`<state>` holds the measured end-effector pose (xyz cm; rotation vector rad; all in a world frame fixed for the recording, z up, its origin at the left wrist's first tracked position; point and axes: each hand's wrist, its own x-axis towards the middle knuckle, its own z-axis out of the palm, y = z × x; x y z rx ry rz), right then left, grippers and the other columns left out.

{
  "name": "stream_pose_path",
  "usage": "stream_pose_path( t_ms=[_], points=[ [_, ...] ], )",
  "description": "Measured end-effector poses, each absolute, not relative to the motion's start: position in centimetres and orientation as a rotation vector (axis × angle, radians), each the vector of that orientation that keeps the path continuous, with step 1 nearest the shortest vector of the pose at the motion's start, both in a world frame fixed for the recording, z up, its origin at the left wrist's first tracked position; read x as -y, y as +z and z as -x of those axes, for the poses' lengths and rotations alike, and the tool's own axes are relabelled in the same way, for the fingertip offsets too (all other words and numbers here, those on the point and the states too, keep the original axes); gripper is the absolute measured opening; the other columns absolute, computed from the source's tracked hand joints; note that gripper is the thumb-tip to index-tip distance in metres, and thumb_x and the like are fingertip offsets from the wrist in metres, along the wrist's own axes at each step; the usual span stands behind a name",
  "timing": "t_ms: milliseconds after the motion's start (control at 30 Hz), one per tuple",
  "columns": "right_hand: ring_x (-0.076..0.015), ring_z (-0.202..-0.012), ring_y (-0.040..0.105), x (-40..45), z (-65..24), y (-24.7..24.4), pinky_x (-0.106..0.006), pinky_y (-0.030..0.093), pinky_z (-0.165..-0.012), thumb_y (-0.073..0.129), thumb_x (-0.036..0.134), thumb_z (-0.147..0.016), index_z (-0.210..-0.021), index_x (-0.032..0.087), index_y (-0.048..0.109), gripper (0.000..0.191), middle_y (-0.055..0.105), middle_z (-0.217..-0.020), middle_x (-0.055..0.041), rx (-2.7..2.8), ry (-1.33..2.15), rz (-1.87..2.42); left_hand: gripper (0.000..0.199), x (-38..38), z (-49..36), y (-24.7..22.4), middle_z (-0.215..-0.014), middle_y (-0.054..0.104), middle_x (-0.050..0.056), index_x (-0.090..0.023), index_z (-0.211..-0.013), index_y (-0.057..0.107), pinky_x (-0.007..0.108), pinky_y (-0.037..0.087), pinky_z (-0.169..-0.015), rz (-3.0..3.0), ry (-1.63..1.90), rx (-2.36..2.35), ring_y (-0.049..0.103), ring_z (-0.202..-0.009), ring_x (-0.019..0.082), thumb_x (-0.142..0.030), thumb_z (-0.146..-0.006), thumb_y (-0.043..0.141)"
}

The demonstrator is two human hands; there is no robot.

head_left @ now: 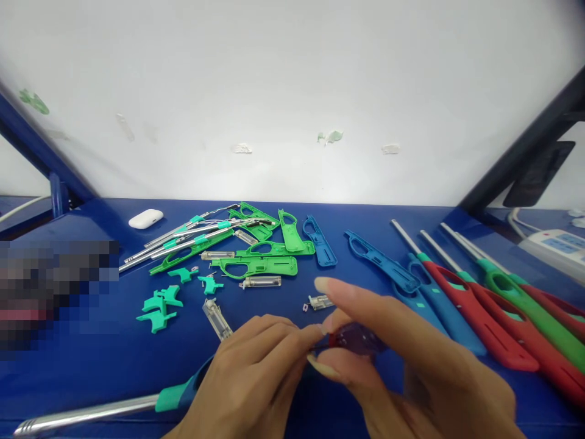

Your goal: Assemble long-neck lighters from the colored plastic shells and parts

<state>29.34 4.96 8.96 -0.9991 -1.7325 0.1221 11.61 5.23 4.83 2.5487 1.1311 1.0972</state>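
My left hand (256,372) is closed over the dark blue handle of a lighter, whose silver tube (91,414) with a teal collar (170,397) points left near the front edge. My right hand (402,353) pinches a small screwdriver with a dark translucent handle (359,338) and red collar, its thin shaft pointing left to my left fingertips. The tip and most of the blue handle are hidden behind my left hand. A clear fuel cartridge (217,318) lies just beyond my left hand, and another (320,302) behind my right fingers.
Green shell halves (260,266), blue shell halves (320,241), teal triggers (158,311) and metal tubes (183,238) lie across the blue table. Red, green and blue lighters (479,317) line the right side. A white case (146,219) sits back left, a white power strip (555,247) at right.
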Motion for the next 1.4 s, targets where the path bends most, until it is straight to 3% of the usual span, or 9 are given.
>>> stream_pose_path(
  t_ms=[167,500,733,800,967,1233,1400],
  points=[
    [-0.0087,-0.065,0.073,-5.2,-29.1,9.0,-0.018,0.062,-0.07,0.06,0.025,-0.108,-0.133,0.039,0.068,0.03,0.079,-0.083,0.0103,1.708,0.175,0.945,0.025,-5.4,-11.7,5.0,-0.099,0.075,-0.002,-0.025,-0.131,0.061,0.026,0.062,-0.09,-2.511,1.102,-1.105,0.07,-0.083,0.013,-0.018,-0.111,0.047],
    [-0.0083,-0.064,0.072,-5.9,-28.9,9.2,-0.018,0.061,-0.068,0.061,0.025,-0.107,-0.133,0.038,0.068,0.03,0.077,-0.083,0.0094,1.724,0.145,0.958,0.022,-5.8,-11.8,4.8,-0.094,0.074,-0.003,-0.024,-0.126,0.06,0.024,0.06,-0.085,-2.533,1.173,-1.066,0.069,-0.081,0.014,-0.016,-0.111,0.045],
    [-0.0105,-0.063,0.071,-5.8,-29.3,8.7,-0.021,0.063,-0.069,0.066,0.024,-0.104,-0.139,0.041,0.065,0.038,0.079,-0.088,0.0081,1.756,0.222,0.965,0.019,-5.6,-11.9,5.0,-0.082,0.07,-0.004,-0.024,-0.109,0.063,0.026,0.061,-0.079,-2.552,1.143,-1.084,0.068,-0.071,0.014,-0.016,-0.111,0.046],
    [-0.0124,-0.068,0.074,-5.8,-29.3,8.5,-0.023,0.064,-0.07,0.066,0.024,-0.104,-0.139,0.04,0.066,0.039,0.08,-0.092,0.0064,1.744,0.235,0.929,0.019,-5.5,-11.8,4.9,-0.087,0.074,-0.002,-0.023,-0.116,0.064,0.027,0.063,-0.079,-2.583,1.154,-1.117,0.071,-0.075,0.015,-0.016,-0.11,0.046],
    [-0.0173,-0.099,0.079,-5.5,-29.0,8.6,-0.026,0.066,-0.087,0.061,0.018,-0.104,-0.136,0.038,0.069,0.039,0.081,-0.117,0.0046,1.636,0.347,0.94,0.028,-5.1,-11.7,5.2,-0.101,0.081,0.004,-0.023,-0.13,0.067,0.031,0.066,-0.079,-2.661,1.08,-1.222,0.079,-0.085,0.019,-0.024,-0.111,0.046],
    [-0.013,-0.08,0.078,-5.5,-29.2,8.8,-0.02,0.067,-0.074,0.073,0.012,-0.096,-0.122,0.04,0.077,0.039,0.082,-0.1,0.0074,1.614,0.428,0.868,0.034,-4.3,-10.5,4.8,-0.114,0.081,0.007,-0.023,-0.128,0.07,0.048,0.07,-0.082,-2.809,0.791,-1.32,0.081,-0.092,0.028,-0.03,-0.109,0.043],
    [-0.0152,-0.104,0.079,-6.0,-30.7,11.0,-0.019,0.066,-0.084,0.062,0.011,-0.1,-0.127,0.037,0.075,0.04,0.081,-0.121,0.0064,1.824,0.395,0.935,0.027,-4.3,-10.6,4.0,-0.115,0.079,0.006,-0.025,-0.127,0.069,0.049,0.07,-0.085,-2.679,0.905,-1.358,0.08,-0.096,0.028,-0.03,-0.106,0.054]
  ],
)
